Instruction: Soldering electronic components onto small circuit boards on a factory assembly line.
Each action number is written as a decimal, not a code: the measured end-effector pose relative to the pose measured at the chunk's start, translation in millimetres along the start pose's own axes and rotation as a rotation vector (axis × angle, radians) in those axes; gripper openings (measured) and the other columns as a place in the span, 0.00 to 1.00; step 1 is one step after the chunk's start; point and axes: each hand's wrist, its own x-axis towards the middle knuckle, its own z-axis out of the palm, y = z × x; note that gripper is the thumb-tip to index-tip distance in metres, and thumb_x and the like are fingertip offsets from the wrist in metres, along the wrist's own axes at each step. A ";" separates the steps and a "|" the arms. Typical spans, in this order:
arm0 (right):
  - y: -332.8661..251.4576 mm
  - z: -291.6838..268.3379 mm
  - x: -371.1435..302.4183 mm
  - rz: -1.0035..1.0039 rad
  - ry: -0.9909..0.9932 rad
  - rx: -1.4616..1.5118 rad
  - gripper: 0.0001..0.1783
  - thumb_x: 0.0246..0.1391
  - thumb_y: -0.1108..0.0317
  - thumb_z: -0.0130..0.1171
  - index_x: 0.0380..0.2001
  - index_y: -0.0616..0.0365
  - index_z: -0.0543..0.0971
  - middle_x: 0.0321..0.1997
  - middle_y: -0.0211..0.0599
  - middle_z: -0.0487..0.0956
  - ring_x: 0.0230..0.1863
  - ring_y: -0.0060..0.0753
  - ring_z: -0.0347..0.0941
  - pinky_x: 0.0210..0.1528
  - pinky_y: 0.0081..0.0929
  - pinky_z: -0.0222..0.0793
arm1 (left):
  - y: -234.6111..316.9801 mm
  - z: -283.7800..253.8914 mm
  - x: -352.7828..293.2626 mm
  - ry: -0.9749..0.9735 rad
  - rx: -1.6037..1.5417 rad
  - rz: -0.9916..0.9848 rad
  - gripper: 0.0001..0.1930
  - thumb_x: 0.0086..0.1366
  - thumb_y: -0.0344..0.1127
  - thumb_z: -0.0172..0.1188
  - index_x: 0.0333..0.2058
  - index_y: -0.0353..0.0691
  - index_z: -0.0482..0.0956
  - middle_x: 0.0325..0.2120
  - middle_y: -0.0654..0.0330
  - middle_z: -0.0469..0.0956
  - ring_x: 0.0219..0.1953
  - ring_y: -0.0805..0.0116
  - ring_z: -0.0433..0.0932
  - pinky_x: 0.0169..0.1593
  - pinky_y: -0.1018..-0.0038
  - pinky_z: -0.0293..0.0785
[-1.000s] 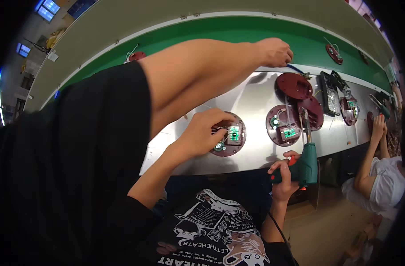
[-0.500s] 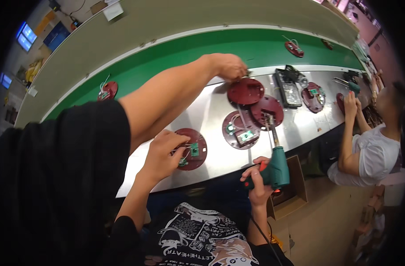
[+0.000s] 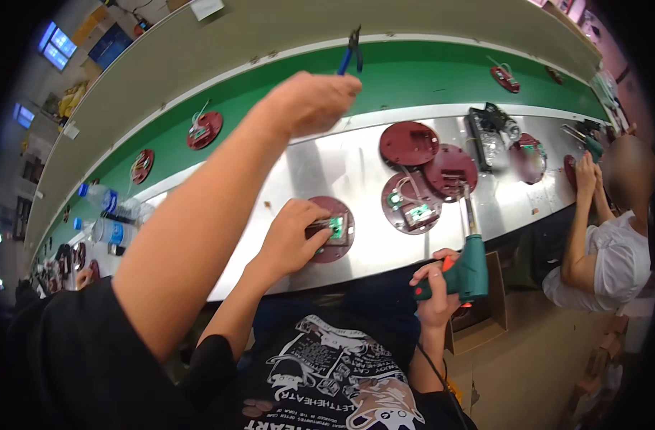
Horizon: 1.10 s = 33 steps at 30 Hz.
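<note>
- Left hand (image 3: 288, 244): it rests on a dark red round plastic disc (image 3: 339, 247) that lies flat on the brushed steel table (image 3: 342, 165), near the table's front edge. The fingers are curled and pressed together on the fitting at the disc's middle, touching a small green circuit board (image 3: 336, 227).
- Right hand (image 3: 435, 287): it is held off the table edge, below and to the right of that disc. The fingers are wrapped tight around the grip of a teal pistol-grip electric screwdriver (image 3: 472, 269).
- Key relation: the screwdriver's long axis runs away from the body, and its metal bit points up over the table edge. The bit tip sits beside a second dark red disc with wires and a green board (image 3: 412, 204). The held disc lies to the left of the bit, apart from it. The left hand is on that disc, and the right hand is the farther of the two.
- Behind them, two more dark red discs (image 3: 410, 143) overlap, face down.
- A co-worker's bare arm crosses from the lower left. Its hand (image 3: 313, 100) is closed on blue-handled pliers (image 3: 352, 54) above the green conveyor belt (image 3: 413, 75).
- Clear plastic water bottles (image 3: 112, 208) stand at the far left.
- A person in a white shirt (image 3: 600, 251) works at the right end of the table.
</note>
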 end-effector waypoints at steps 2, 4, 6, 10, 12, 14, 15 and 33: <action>0.9 -0.2 1.1 0.003 0.014 0.006 0.21 0.58 0.77 0.51 0.53 0.68 0.62 0.48 0.49 0.68 0.28 0.30 0.75 0.27 0.26 0.76 | 8.6 -8.1 6.0 0.014 -0.030 -0.026 0.13 0.57 0.30 0.66 0.41 0.34 0.82 0.36 0.52 0.81 0.42 0.52 0.78 0.49 0.64 0.74; 2.5 -3.1 1.7 -0.027 0.010 -0.001 0.21 0.58 0.78 0.51 0.54 0.68 0.62 0.48 0.49 0.68 0.28 0.29 0.75 0.27 0.26 0.75 | 4.7 -12.4 7.8 0.012 -0.042 -0.053 0.13 0.57 0.30 0.67 0.41 0.35 0.83 0.35 0.53 0.82 0.40 0.55 0.79 0.47 0.65 0.75; 4.1 -1.8 2.1 -0.027 0.003 -0.001 0.21 0.58 0.78 0.51 0.54 0.67 0.62 0.48 0.49 0.68 0.28 0.29 0.75 0.26 0.26 0.74 | -3.2 -14.4 8.3 0.009 -0.145 -0.080 0.12 0.57 0.30 0.67 0.41 0.35 0.83 0.34 0.53 0.82 0.37 0.58 0.80 0.45 0.66 0.75; 7.9 3.5 2.7 -0.031 0.011 0.022 0.21 0.58 0.78 0.51 0.54 0.68 0.63 0.49 0.48 0.68 0.27 0.29 0.74 0.26 0.25 0.74 | -3.6 -15.4 6.1 0.041 -0.217 -0.091 0.11 0.58 0.29 0.66 0.40 0.36 0.83 0.33 0.53 0.83 0.34 0.61 0.81 0.43 0.69 0.76; 12.1 2.9 4.1 -0.046 -0.002 0.033 0.20 0.58 0.79 0.51 0.53 0.68 0.63 0.49 0.48 0.68 0.27 0.29 0.73 0.26 0.25 0.73 | -3.5 -15.8 5.4 0.075 -0.212 -0.090 0.10 0.59 0.29 0.65 0.40 0.36 0.83 0.33 0.53 0.83 0.33 0.62 0.81 0.43 0.70 0.77; 12.0 4.0 6.4 -0.058 -0.031 0.057 0.20 0.58 0.79 0.51 0.53 0.68 0.63 0.49 0.48 0.68 0.27 0.28 0.73 0.26 0.25 0.73 | -7.2 -11.1 1.0 0.037 -0.258 -0.134 0.14 0.57 0.32 0.68 0.43 0.38 0.83 0.37 0.53 0.82 0.40 0.59 0.80 0.48 0.67 0.76; 8.3 3.7 6.4 -0.048 -0.013 0.048 0.20 0.58 0.79 0.50 0.53 0.68 0.63 0.49 0.48 0.68 0.27 0.28 0.73 0.26 0.26 0.73 | -7.2 -10.6 1.5 0.020 -0.284 -0.152 0.16 0.56 0.34 0.69 0.45 0.38 0.83 0.39 0.53 0.82 0.43 0.57 0.80 0.50 0.66 0.76; -4.6 0.0 11.3 -0.128 0.164 0.073 0.18 0.57 0.79 0.51 0.51 0.63 0.64 0.46 0.42 0.69 0.26 0.24 0.69 0.25 0.22 0.70 | 3.3 39.4 99.2 0.161 -0.179 0.330 0.20 0.55 0.43 0.68 0.44 0.38 0.81 0.43 0.50 0.81 0.46 0.48 0.78 0.53 0.57 0.71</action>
